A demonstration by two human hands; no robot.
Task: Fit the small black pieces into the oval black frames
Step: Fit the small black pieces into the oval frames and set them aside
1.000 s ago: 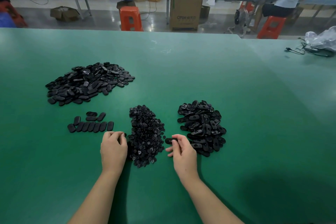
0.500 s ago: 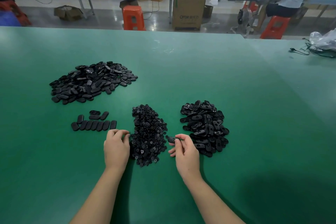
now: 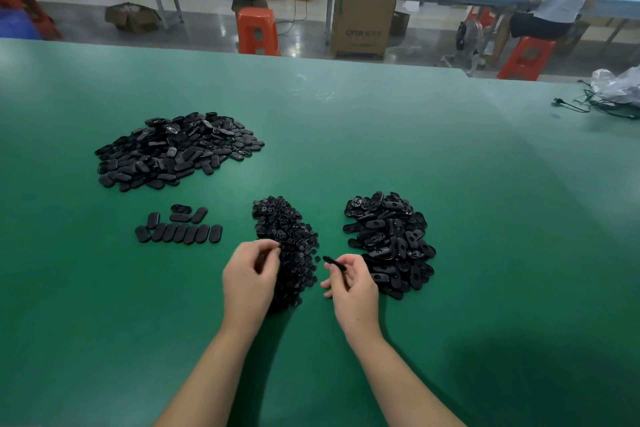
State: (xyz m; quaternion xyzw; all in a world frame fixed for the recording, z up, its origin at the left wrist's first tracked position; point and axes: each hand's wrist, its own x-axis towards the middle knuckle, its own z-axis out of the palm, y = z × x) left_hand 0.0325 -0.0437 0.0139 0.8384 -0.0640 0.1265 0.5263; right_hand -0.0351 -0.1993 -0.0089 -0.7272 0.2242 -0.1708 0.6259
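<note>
A heap of small black pieces (image 3: pixel 287 236) lies in front of me on the green table (image 3: pixel 346 135). To its right sits a pile of oval black frames (image 3: pixel 391 239). My right hand (image 3: pixel 349 284) pinches one oval frame (image 3: pixel 335 262), tilted on edge, just left of that pile. At the left edge of the small-piece heap, my left hand (image 3: pixel 251 279) has its fingers curled and fingertips pinched; whether a small piece is between them I cannot tell.
A large heap of oval parts (image 3: pixel 173 152) lies at the far left. A row of several oval parts (image 3: pixel 178 232) is laid out below it. A plastic bag with cables (image 3: pixel 613 94) rests at the right edge. A person sits at a far bench.
My left hand has lifted off the table and pinched at the heap's edge. My right hand has tilted the oval frame up on edge. The camera view shifted slightly.
</note>
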